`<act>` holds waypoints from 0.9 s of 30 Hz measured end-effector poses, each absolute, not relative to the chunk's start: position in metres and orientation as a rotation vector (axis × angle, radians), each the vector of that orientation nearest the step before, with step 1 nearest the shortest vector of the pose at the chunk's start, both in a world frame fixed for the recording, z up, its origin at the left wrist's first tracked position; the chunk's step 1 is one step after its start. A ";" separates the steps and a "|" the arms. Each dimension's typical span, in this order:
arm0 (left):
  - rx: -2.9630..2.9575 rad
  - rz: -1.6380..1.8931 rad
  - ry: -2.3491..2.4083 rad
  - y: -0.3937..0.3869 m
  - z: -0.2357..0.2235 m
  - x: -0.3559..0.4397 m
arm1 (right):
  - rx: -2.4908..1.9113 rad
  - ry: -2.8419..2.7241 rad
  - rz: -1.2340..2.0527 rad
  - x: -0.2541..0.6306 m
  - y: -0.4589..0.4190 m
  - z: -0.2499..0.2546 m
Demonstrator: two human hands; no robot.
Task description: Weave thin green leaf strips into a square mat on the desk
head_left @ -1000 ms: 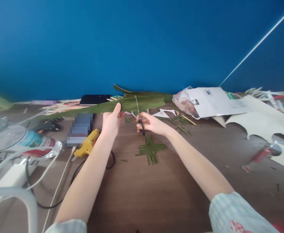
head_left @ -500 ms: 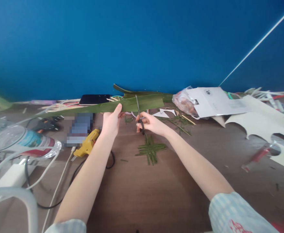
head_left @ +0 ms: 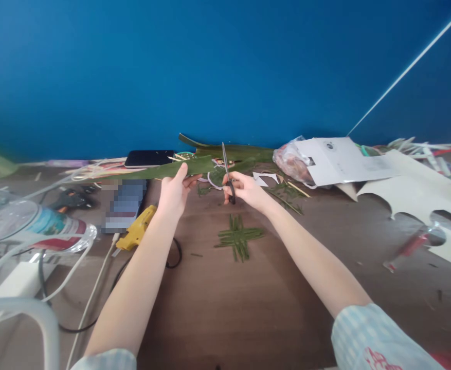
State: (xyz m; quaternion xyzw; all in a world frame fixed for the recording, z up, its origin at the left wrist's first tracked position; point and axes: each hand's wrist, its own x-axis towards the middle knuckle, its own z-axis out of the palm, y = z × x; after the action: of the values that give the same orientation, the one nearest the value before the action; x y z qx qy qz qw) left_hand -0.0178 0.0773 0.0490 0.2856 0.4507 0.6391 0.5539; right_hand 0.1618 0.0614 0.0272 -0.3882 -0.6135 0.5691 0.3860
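Between the thumb and fingers of my left hand point(head_left: 174, 192) is a long green leaf point(head_left: 151, 170), stretching left over the table, with its short end just right of my thumb. My right hand point(head_left: 244, 191) grips a pair of scissors point(head_left: 226, 159) by the dark handles. The blades point up and away, close together, a little right of the leaf's end and apart from it. Below my hands, a small woven cross of green strips point(head_left: 239, 237) lies flat on the table.
Left of my arm are a yellow glue gun point(head_left: 137, 227), a phone point(head_left: 125, 203), a plastic bottle point(head_left: 51, 221) and cables. Along the blue wall lie more leaves point(head_left: 244, 154) and a dark phone point(head_left: 148, 158). At right are a white box point(head_left: 341, 162) and cut white card point(head_left: 414, 192).
The scissors have passed through the leaf and moved slightly right. The leaf's right-hand piece has come off, leaving a shorter end by my left hand.
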 end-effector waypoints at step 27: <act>0.640 1.426 1.063 0.073 0.045 -0.009 | -1.156 -1.230 0.973 0.180 0.077 0.025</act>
State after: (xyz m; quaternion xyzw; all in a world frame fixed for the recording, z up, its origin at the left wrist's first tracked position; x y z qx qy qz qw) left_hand -0.0085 0.0726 0.0446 0.2744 0.4560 0.6114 0.5856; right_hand 0.1800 0.0765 0.0251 -0.4909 -0.5221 0.4132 0.5619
